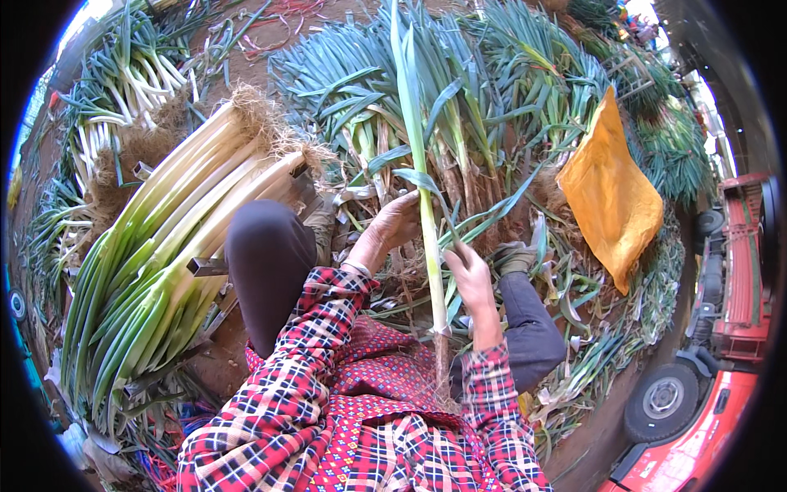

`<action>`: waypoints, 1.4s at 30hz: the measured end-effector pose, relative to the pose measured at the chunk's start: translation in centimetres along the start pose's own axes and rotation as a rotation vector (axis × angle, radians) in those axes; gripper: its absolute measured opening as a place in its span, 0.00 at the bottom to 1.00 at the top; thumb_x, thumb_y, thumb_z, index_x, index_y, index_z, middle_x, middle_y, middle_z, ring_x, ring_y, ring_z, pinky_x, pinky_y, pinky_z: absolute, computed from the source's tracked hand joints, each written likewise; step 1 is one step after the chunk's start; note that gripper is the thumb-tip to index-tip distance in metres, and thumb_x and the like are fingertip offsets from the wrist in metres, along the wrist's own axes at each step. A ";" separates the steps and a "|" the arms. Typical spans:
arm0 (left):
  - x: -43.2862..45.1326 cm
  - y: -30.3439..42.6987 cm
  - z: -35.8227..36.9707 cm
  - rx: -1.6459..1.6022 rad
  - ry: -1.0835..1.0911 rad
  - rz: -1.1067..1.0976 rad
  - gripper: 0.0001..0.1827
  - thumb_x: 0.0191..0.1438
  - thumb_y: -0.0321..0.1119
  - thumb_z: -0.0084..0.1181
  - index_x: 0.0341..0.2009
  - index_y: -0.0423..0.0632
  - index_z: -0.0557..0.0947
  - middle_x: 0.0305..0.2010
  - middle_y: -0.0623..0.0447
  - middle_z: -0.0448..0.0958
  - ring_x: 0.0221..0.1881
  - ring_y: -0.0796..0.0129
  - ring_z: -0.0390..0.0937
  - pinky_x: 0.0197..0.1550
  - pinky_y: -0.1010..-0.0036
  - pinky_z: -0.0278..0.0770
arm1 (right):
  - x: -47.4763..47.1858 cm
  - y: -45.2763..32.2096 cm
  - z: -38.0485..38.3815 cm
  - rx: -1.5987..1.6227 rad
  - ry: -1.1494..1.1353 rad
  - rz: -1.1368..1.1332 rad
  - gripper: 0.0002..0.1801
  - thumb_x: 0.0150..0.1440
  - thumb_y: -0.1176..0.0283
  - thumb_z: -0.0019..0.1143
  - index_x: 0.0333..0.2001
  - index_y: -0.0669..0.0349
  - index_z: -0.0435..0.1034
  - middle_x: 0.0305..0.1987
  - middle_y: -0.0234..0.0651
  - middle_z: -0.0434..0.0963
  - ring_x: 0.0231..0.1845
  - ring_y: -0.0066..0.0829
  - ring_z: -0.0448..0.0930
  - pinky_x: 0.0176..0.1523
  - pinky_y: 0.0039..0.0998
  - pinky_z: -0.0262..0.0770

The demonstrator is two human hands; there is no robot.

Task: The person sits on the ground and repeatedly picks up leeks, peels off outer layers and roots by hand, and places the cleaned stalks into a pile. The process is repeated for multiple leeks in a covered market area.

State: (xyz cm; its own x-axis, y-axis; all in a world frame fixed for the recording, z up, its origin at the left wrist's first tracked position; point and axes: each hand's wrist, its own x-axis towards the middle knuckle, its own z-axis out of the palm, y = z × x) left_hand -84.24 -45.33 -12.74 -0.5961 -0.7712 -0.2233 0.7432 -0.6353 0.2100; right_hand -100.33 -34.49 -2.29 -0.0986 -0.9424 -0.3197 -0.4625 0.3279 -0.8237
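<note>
A large leek-like green onion (435,280) stands nearly upright in front of my lap. Its white shank runs down to brown roots over my patterned apron (381,381). My left hand (393,226) grips the stalk at the green part, with the fingertips partly hidden behind it. Lower down on the other side, my right hand (472,278) pinches an outer leaf (453,229) that bends away from the stalk. Beyond my hands lies a pile of untrimmed green onions (458,132), leaves pointing away.
Cleaned green onions (184,203) lie across a metal rack (207,266) beside my left knee. More bunches (123,104) rest farther left. An orange-yellow sheet (615,190) lies at right, above stripped leaves (578,369). A red truck (688,424) stands along the right edge.
</note>
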 end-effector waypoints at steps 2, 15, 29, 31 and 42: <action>-0.3 0.0 2.0 0.069 0.009 -0.009 0.17 0.56 0.42 0.56 0.46 0.45 0.77 0.41 0.49 0.79 0.43 0.61 0.76 0.47 0.63 0.75 | 2.2 -0.2 1.1 0.130 0.025 -0.047 0.25 0.53 0.62 0.62 0.48 0.71 0.69 0.44 0.45 0.79 0.44 0.28 0.78 0.49 0.26 0.72; -0.5 0.0 1.4 0.691 0.370 0.117 0.17 0.50 0.38 0.65 0.41 0.43 0.79 0.33 0.54 0.79 0.29 0.71 0.77 0.31 0.74 0.78 | -0.7 -2.9 5.7 -0.644 0.159 -0.340 0.05 0.53 0.77 0.52 0.34 0.66 0.67 0.32 0.45 0.71 0.33 0.45 0.75 0.39 0.39 0.72; -0.4 -2.8 5.2 -0.122 -0.054 0.024 0.13 0.64 0.42 0.42 0.49 0.52 0.66 0.37 0.50 0.70 0.39 0.61 0.72 0.49 0.59 0.74 | -1.0 1.8 -0.6 0.787 0.185 0.094 0.18 0.65 0.54 0.42 0.45 0.59 0.61 0.39 0.39 0.75 0.17 0.11 0.62 0.19 0.14 0.58; -0.5 -2.4 5.5 -0.066 -0.076 0.115 0.14 0.63 0.42 0.43 0.51 0.51 0.66 0.36 0.50 0.71 0.39 0.61 0.73 0.50 0.58 0.75 | -0.4 1.6 0.3 0.562 0.073 0.154 0.27 0.60 0.47 0.49 0.46 0.61 0.64 0.35 0.33 0.74 0.16 0.09 0.59 0.18 0.14 0.56; 4.1 2.4 4.9 0.195 0.301 0.277 0.18 0.61 0.34 0.48 0.56 0.52 0.66 0.31 0.49 0.72 0.23 0.68 0.72 0.22 0.74 0.75 | -8.9 2.8 2.6 0.550 -0.363 0.271 0.29 0.60 0.47 0.48 0.43 0.68 0.71 0.35 0.27 0.74 0.33 0.14 0.70 0.37 0.19 0.68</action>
State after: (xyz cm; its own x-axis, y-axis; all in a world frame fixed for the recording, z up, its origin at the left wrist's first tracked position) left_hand -86.43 -50.18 -8.45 -0.2467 -0.8854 -0.3939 0.7740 -0.4246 0.4697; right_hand -98.52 -25.03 -2.99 0.1969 -0.7723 -0.6040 0.0580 0.6241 -0.7792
